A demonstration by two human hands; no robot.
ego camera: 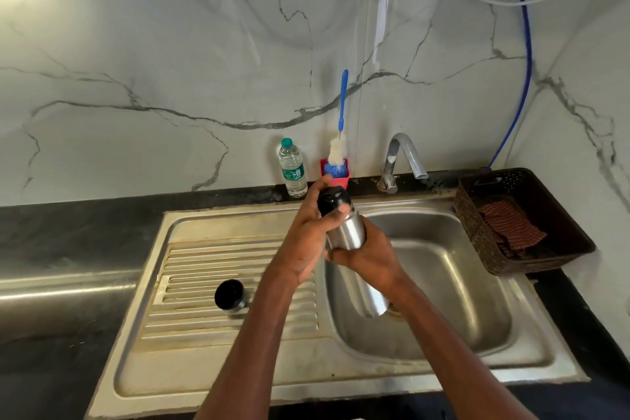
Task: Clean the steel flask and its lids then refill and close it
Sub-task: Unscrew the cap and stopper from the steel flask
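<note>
Tilting away from the person over the sink basin (443, 283), the steel flask (351, 232) was held in the air with its black inner lid (332, 201) at the far, upper end. The right hand (368, 252) was wrapped around the middle of the steel body, while the left hand (312, 225) was closed on the black inner lid, thumb across its near side. A second, cup-shaped lid (230, 294) stood apart on the ribbed drainboard (191, 283) to the left. Behind the flask, on the dark counter, a red holder (344, 177) carried a blue-handled bottle brush (337, 150), with a plastic water bottle (292, 167) just beside it and the tap (402, 157) further right. A dark basket (559, 259) holding a checked cloth (511, 225) sat right of the sink.
</note>
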